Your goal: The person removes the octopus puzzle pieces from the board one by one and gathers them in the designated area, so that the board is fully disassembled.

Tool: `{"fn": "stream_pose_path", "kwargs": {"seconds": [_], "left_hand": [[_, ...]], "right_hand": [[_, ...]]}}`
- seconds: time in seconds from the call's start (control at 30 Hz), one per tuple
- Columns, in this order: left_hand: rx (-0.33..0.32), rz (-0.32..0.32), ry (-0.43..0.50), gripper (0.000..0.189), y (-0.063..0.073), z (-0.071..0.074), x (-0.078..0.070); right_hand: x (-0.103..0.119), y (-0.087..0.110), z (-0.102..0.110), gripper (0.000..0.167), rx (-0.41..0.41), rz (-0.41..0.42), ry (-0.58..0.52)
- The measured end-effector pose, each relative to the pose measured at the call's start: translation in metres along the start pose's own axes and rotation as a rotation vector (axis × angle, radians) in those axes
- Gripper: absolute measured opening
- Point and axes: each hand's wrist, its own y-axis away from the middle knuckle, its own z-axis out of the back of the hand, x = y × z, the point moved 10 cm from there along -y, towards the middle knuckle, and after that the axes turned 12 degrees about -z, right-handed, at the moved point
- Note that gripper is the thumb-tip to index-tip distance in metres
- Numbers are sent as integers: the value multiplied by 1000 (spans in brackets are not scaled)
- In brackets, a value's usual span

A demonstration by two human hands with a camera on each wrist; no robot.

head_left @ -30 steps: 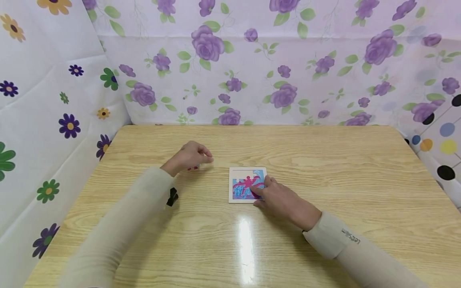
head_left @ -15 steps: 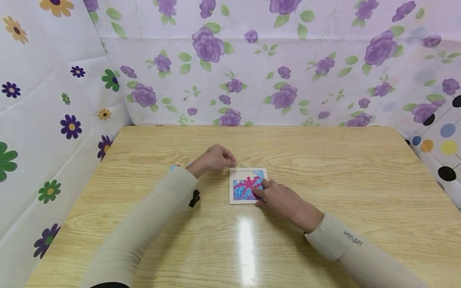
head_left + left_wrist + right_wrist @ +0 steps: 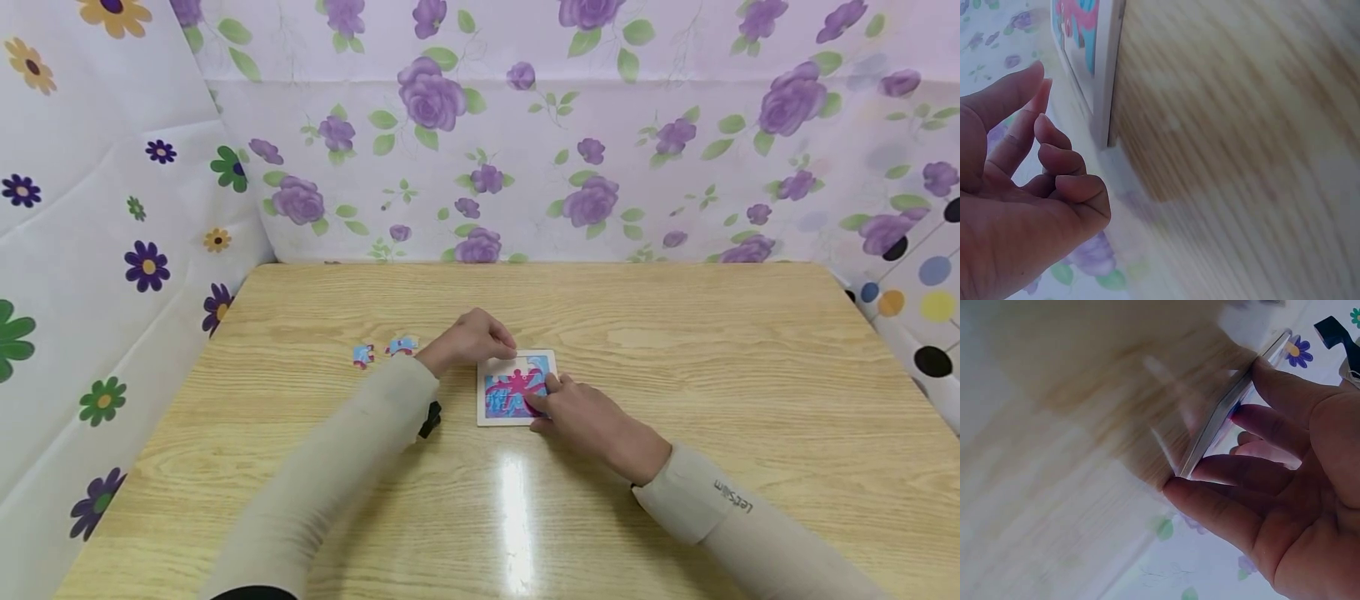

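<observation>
A small jigsaw puzzle [image 3: 517,400] with a pink octopus on blue lies in a white frame [image 3: 491,421]. Its upper left part shows bare white. My right hand [image 3: 588,414] grips the puzzle's right side, thumb and fingers spread along the edge. The right wrist view shows the puzzle edge-on between that hand's [image 3: 1310,462] thumb and fingers. Over the frame's upper left hovers my left hand [image 3: 472,340], fingers loosely curled. In the left wrist view that hand's [image 3: 1029,175] thumb and index tips are close together beside the frame [image 3: 1105,94]; no piece shows between them.
Two loose puzzle pieces lie on the wooden table [image 3: 675,333] left of the frame: a smaller piece [image 3: 363,356] and a wider piece [image 3: 402,344]. Flowered cloth [image 3: 480,150] hangs behind the table and along its left side.
My left hand has moved right, from above the loose pieces to the frame's upper left, uncovering both pieces. The right hand has kept its grip on the puzzle.
</observation>
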Motion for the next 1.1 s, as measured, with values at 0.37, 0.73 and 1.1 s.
{"fn": "stream_pose_path", "kwargs": {"seconds": [0.37, 0.73, 1.1], "left_hand": [[-6, 23, 25, 9, -6, -12, 0], [-10, -3, 9, 5, -9, -18, -7], [-17, -29, 1, 5, -10, -22, -10]], "right_hand": [[0, 0, 1, 37, -20, 8, 0], [1, 1, 1, 36, -22, 7, 21], [1, 1, 0, 38, -3, 8, 10]]}}
